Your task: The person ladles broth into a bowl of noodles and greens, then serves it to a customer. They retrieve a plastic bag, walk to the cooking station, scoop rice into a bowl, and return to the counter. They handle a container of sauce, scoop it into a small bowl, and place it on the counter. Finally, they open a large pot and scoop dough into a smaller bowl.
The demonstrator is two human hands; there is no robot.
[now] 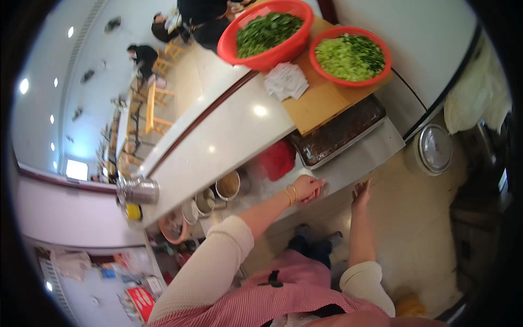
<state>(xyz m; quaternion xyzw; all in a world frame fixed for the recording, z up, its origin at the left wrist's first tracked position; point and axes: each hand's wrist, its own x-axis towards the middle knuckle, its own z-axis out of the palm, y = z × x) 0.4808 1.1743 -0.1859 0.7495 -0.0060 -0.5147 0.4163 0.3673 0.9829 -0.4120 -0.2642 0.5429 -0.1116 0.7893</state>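
Observation:
My left hand (308, 189), with gold bangles at the wrist, is at the front edge of the lower steel counter (355, 148). Its fingers are bent and blurred, and I cannot tell whether they touch the edge or hold anything small. My right hand (361, 193) hangs over the floor in front of that counter, fingers apart and nothing in it. Just beyond my left hand lie a red cloth or bag (278, 160) and a dark rectangular tray (341, 133) with brown, glossy contents. A wooden board (314, 116) partly covers the tray.
Red plastic baskets, one of leafy greens (304, 39) and one of chopped greens (382, 77), stand on the board beside paper slips (286, 81). Metal pots (228, 186) line the counter's left. A lidded pot (435, 149) stands at right. People sit beyond the white countertop (229, 126).

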